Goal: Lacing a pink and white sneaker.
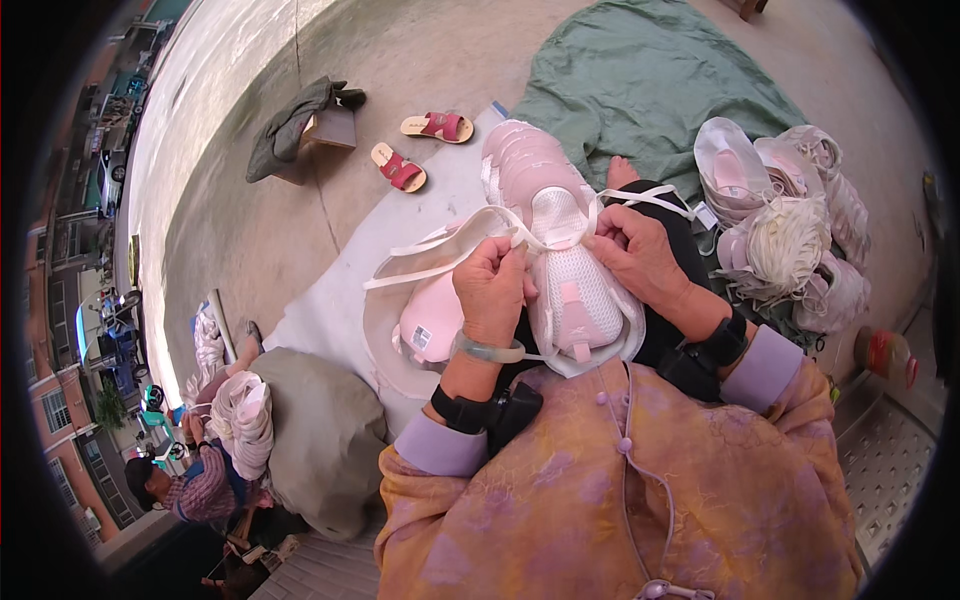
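A pink and white shoe upper (588,290) lies across my lap, its mesh tongue toward me and its ribbed pink toe part pointing away. A white shoelace (550,243) spans the upper between my hands, with loose lengths trailing left and right. My left hand (494,290) is closed, pinching the lace at the upper's left side. On the right side my right hand (642,255) also pinches the lace between thumb and fingers. Beneath my left hand sits another pale upper with a pink insole (430,318) bearing a small printed label.
Several bundled pink and white uppers (785,235) are heaped at the right, beside a green cloth (640,85). Red slippers (437,127) and a box draped with dark cloth (315,125) stand ahead. At left, another person (205,480) sits near more uppers (243,420) and a grey-covered mound (318,435).
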Available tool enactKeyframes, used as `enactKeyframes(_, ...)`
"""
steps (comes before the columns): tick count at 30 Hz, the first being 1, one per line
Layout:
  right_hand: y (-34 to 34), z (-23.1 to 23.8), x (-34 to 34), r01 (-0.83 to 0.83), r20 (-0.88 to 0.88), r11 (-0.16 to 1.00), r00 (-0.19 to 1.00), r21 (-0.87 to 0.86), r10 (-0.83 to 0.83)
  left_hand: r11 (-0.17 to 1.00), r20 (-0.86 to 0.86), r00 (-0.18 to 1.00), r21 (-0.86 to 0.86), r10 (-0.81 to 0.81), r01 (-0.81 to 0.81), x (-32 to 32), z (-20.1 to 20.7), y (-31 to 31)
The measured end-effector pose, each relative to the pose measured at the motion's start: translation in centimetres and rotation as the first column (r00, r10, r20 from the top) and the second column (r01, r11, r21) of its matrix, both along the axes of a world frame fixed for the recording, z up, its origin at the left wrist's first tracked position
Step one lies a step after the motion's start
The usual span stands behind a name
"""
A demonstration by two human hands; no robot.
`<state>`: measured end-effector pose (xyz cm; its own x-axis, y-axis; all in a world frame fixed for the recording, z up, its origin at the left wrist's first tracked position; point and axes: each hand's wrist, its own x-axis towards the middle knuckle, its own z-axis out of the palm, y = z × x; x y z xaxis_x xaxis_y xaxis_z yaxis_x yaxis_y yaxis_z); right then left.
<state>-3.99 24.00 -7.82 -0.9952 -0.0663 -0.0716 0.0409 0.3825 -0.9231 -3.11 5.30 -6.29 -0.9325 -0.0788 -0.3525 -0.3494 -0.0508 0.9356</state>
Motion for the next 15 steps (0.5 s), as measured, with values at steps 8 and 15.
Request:
enactKeyframes(8,0.07,-0.24,0.16,-0.002,-0.014,1.000,1.000,-0.021,0.002,0.999,-0.031,0.999,0.035,0.041,-0.040,0.07,-0.19,0.32)
enactKeyframes(15,0.11,-0.69,0.34,0.018,-0.001,0.995,1.000,-0.099,-0.019,0.964,-0.221,0.973,-0.264,-0.069,0.009,-0.12,-1.02,0.89)
